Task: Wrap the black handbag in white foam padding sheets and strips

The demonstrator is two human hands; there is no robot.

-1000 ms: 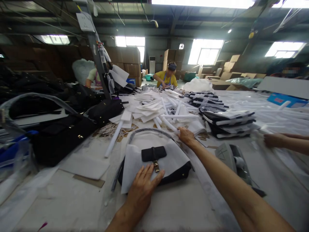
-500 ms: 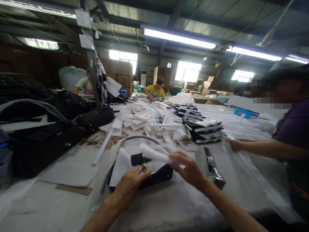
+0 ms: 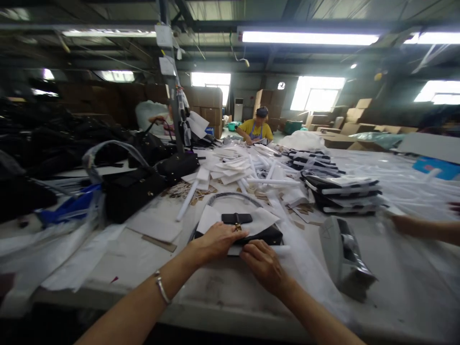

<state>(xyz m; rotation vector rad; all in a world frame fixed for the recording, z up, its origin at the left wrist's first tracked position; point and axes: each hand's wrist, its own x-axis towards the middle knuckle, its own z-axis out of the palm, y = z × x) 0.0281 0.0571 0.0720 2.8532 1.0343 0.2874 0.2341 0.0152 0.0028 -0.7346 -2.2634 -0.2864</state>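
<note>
A black handbag (image 3: 269, 235) lies in front of me, with white sheet (image 3: 260, 219) over its front and a black strap with a gold clasp (image 3: 237, 226) on top. My left hand (image 3: 218, 241) rests on the bag just below the clasp, its fingers extended. Fingers curled, my right hand (image 3: 262, 262) is at the near edge of the bag, on a white roll (image 3: 282, 249) that sticks out to the right. The bag's handle (image 3: 233, 195) arches behind it.
A grey tape dispenser (image 3: 345, 256) stands to the right. Behind the bag lie white sheets and rolls (image 3: 230, 167). Stacked black bags (image 3: 345, 191) are at the right rear, more black bags (image 3: 134, 189) at the left. A co-worker's arm (image 3: 420, 227) reaches in from the right.
The white roll moved from above the bag down to its near edge with my right hand. My left hand stays by the clasp. The view has turned right.
</note>
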